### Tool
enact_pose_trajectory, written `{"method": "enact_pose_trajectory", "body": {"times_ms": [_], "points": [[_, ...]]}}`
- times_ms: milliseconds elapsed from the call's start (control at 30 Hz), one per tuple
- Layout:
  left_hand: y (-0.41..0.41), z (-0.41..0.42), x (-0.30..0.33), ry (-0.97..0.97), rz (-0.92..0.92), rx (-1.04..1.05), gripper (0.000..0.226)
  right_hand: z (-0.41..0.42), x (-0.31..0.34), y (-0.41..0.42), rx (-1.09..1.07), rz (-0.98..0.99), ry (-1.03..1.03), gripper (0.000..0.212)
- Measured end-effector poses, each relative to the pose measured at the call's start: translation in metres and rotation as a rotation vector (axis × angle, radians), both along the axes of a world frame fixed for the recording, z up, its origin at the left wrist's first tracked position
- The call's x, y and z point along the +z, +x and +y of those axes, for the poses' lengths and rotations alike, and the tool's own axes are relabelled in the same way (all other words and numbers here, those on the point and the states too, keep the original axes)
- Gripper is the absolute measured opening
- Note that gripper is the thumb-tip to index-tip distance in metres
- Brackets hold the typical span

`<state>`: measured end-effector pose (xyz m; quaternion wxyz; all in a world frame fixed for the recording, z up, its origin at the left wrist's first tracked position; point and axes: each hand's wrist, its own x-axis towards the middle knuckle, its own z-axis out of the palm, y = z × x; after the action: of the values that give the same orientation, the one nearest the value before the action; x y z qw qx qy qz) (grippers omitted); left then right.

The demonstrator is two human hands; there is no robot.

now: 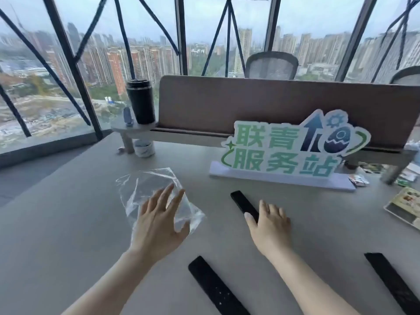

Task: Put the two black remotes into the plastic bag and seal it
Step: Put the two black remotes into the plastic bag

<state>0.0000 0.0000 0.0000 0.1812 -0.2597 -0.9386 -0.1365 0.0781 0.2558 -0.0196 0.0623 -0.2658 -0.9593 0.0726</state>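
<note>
Plastic bag [156,196] lies empty under the left hand [159,223].

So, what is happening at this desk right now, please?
A person is about to bag remotes. The left hand reaches over the clear plastic bag, which lies empty on the table. The right hand rests on the near end of one black remote, fingers spread, with no grip closed yet. Two more black remotes lie nearer the person, untouched. Nothing is in the bag yet.
</note>
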Motion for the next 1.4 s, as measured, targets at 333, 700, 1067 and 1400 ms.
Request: {"method": "enact_pose_trajectory", "body": {"times_ms": [333, 700, 1067, 1400], "points": [[0.008, -0.032, -0.009, -0.094, 0.019, 0.062, 0.010, -0.004, 0.005, 0.024, -0.118, -0.056, -0.388, 0.036], [0.037, 0.039, 0.030, 0.116, -0.009, -0.151, 0.033, -0.019, 0.084, 0.108, 0.135, -0.157, -1.277, 0.028], [0.045, 0.014, 0.022, 0.225, -0.066, -0.088, 0.029, -0.078, 0.048, 0.083, 0.011, 0.285, -0.973, 0.020], [0.051, 0.005, 0.016, 0.230, -0.072, -0.054, 0.026, -0.096, 0.030, 0.133, 0.225, -0.269, -0.287, 0.036]]}}
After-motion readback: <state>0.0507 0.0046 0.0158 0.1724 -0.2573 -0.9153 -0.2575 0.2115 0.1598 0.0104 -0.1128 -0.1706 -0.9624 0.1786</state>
